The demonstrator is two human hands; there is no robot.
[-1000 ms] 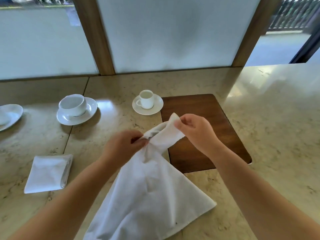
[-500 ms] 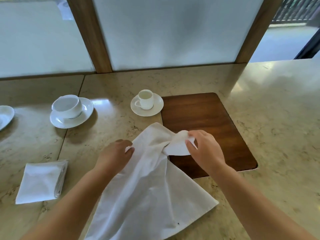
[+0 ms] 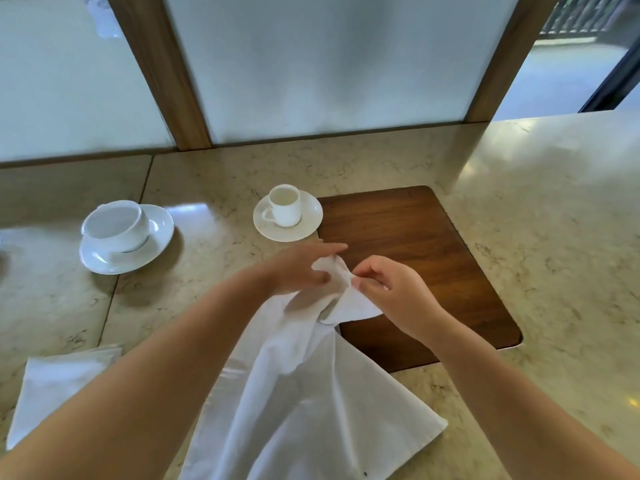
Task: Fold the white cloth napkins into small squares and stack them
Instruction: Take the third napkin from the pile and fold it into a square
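Observation:
A large white cloth napkin (image 3: pixel 311 403) lies unfolded and rumpled on the marble counter in front of me, its far end bunched and lifted. My left hand (image 3: pixel 298 271) and my right hand (image 3: pixel 391 292) both pinch that bunched far end, close together, just over the near left corner of a wooden board (image 3: pixel 415 251). The napkin's near part spreads flat toward me between my forearms. A folded white napkin (image 3: pixel 59 382) lies at the left, partly hidden by my left forearm.
A small white cup on a saucer (image 3: pixel 285 211) stands just beyond my hands. A wider white cup on a saucer (image 3: pixel 121 233) sits at the left. Frosted window panes with wooden posts close off the back of the marble counter (image 3: pixel 554 209).
My two hands have come together at the napkin's far end, the left moving right and forward. The far end is now gathered and raised where it lay spread half a second ago.

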